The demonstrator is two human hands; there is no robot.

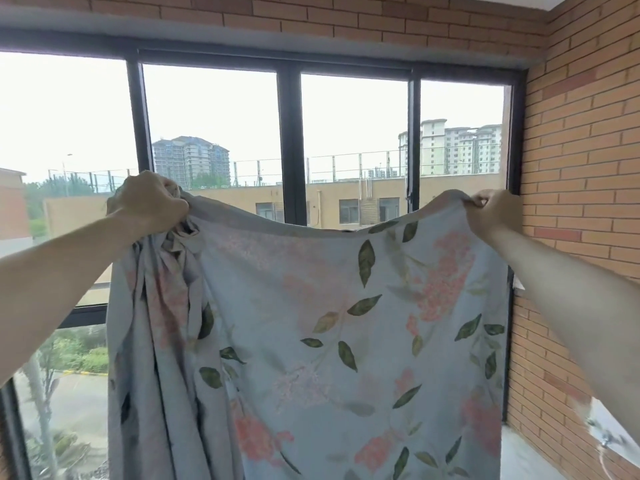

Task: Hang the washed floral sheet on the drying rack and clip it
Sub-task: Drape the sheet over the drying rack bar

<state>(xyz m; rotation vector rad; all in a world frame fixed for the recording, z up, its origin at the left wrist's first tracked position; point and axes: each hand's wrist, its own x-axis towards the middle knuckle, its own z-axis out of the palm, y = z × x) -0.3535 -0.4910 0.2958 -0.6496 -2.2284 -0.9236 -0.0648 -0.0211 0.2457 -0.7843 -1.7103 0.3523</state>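
My left hand [152, 202] fisted round bunched sheet [311, 323] edge; right hand [491, 213] pinching corner; top edge runs left-right between hands, sagging mid-span; cloth hangs before window [214, 133]; rack, clips not visible; bulk gathered on left side.

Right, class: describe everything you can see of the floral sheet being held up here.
The floral sheet is pale blue-grey thin fabric printed with pink blossom clusters and dark green leaves. It hangs upright in front of the window, its top edge sagging between two raised hands. The left hand grips a bunched, twisted gather, so that side falls in deep folds; the right hand pinches a corner, and that side hangs flatter.
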